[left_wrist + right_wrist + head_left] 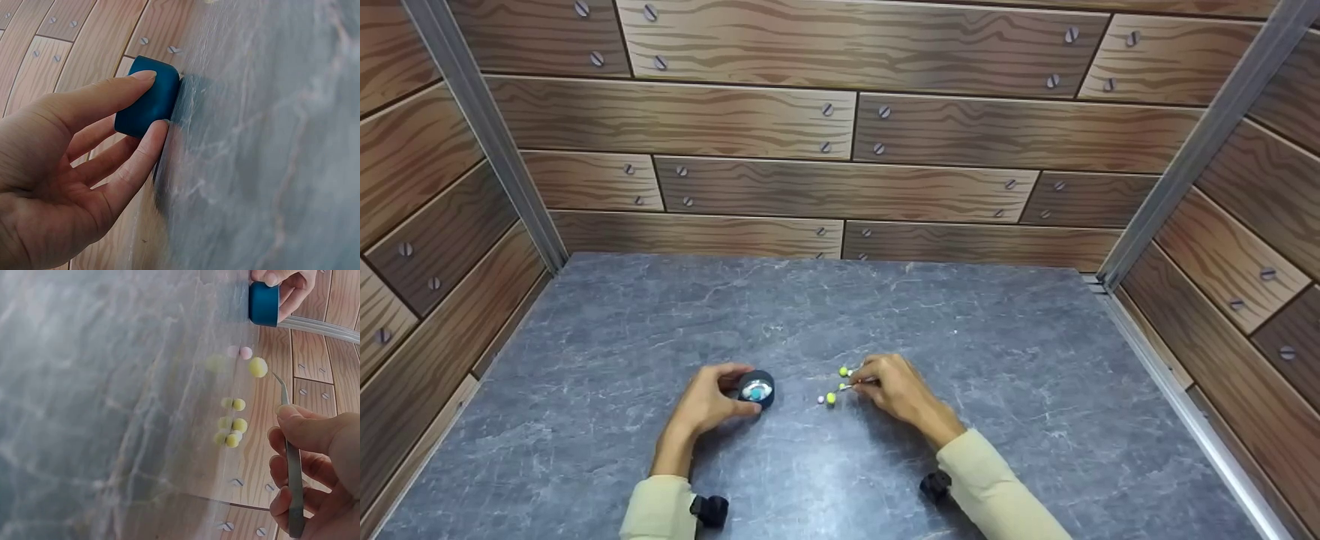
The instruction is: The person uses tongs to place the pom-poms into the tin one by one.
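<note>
We see the left grip [709, 401] pinching a round blue container [154, 101], its thumb on one side of the wall and its fingers curved round the other. The container stands upright on the grey, marble-veined table [960, 337], left of the small balls; from the head view we look into its open top, where the inside shines and something light blue shows.

The right grip [896, 386] is closed round a pair of metal tweezers [295, 486], thumb on one side and curled fingers on the other. We see the bent tip pointing left, just beside a yellow ball [258, 367], the largest one in the right wrist view. Its reflection lies well apart from it, so it seems raised off the table, but we cannot tell whether the tip touches it.

Near that ball we find a pale pink ball [246, 352] resting on the table. Three smaller yellow balls [239, 404] lie there too, two of them close together with a whitish ball [238, 435] partly hidden between them.

Both forearms wear pale sleeves [660, 506], with a black device [710, 511] at each wrist. Around the table we see plank-patterned walls [840, 45] and grey metal posts [495, 142] at the back corners.
</note>
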A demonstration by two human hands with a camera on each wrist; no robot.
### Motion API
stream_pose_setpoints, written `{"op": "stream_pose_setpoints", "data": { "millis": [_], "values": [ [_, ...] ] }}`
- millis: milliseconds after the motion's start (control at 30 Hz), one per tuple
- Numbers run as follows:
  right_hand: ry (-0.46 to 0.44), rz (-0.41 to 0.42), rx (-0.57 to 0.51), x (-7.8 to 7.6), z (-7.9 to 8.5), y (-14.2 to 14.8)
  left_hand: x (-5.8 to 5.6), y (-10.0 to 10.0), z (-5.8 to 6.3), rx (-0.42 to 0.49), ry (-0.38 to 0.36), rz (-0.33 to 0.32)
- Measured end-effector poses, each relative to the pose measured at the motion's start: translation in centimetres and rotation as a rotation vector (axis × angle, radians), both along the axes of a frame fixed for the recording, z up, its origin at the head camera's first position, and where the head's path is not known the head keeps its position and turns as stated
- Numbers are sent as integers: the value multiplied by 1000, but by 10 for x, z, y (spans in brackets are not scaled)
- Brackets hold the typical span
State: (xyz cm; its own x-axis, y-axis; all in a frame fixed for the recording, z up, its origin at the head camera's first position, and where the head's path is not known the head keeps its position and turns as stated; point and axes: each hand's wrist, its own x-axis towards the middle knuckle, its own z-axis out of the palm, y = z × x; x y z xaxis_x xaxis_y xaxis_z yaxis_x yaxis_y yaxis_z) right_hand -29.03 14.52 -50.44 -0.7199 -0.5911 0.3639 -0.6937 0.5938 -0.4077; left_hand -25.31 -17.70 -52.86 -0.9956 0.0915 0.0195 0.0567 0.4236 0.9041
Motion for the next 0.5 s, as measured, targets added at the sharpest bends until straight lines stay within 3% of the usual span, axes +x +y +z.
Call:
{"op": "stream_pose_setpoints", "data": {
  "millis": [500],
  "values": [
    [84, -2, -4, -5, 14, -30, -2, 4, -1, -15, -32, 45]
  ]
}}
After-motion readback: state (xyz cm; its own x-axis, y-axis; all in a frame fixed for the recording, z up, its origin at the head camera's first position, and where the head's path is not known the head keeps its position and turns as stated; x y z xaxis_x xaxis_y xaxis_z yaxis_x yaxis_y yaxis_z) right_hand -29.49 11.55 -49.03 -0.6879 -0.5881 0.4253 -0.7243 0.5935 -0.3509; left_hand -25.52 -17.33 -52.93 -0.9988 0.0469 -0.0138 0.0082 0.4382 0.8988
